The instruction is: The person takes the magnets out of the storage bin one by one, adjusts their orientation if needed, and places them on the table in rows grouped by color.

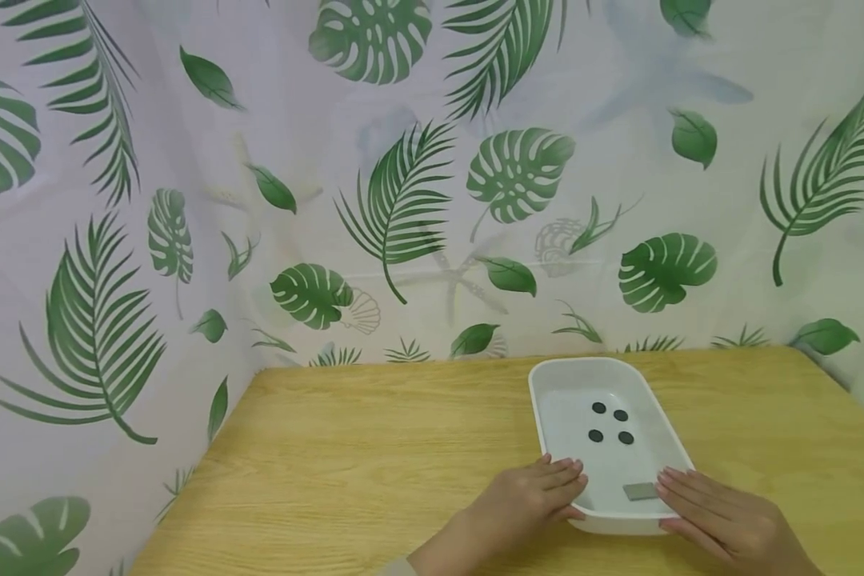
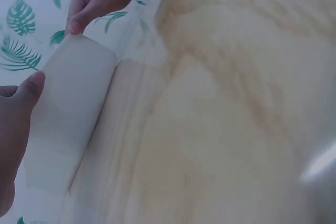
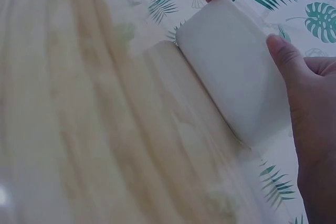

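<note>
A white rectangular tray (image 1: 622, 525) with rounded corners rests on the table in the head view. My left hand (image 1: 522, 496) holds its near left corner, fingers over the rim and thumb against the outer wall. At the near right corner my right hand (image 1: 727, 512) grips the rim in the same way. Inside the tray lie several small black discs (image 1: 596, 436), grouped toward the far half. A flat grey rectangular piece (image 1: 640, 491) lies near the right fingertips. Both wrist views show the tray's plain outer wall (image 2: 68, 98) with a thumb (image 3: 286, 56) against it.
The wood-grain table (image 1: 374, 448) extends left of the tray and a little to its right. Behind it hangs a white cloth (image 1: 418, 336) with green leaf prints, which also runs along the left side.
</note>
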### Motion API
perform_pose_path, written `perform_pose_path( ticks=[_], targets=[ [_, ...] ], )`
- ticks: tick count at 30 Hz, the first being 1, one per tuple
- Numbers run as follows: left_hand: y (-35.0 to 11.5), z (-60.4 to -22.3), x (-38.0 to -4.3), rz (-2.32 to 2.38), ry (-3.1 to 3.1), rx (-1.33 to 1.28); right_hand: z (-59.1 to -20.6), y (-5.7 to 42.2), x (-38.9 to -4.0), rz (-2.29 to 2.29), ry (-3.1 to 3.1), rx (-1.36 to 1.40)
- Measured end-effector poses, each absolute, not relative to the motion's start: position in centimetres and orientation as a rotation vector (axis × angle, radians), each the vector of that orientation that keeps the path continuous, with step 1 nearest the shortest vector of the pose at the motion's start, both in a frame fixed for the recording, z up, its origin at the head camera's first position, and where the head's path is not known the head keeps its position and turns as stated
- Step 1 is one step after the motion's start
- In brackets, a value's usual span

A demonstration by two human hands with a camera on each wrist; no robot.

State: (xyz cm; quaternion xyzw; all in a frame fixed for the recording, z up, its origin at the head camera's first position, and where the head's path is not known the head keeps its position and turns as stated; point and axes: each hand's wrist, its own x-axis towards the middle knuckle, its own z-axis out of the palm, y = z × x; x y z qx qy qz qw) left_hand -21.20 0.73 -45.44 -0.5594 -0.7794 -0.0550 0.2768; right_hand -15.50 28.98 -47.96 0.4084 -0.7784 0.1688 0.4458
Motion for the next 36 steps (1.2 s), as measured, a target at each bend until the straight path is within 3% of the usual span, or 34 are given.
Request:
perform_pose_path(
  ticks=[36],
  targets=[
    [-3.4,-47.9,-21.2,-0.259,-1.784,-1.474,-47.5,26.2,-15.8,0.506,-1.794,1.137]
  ],
)
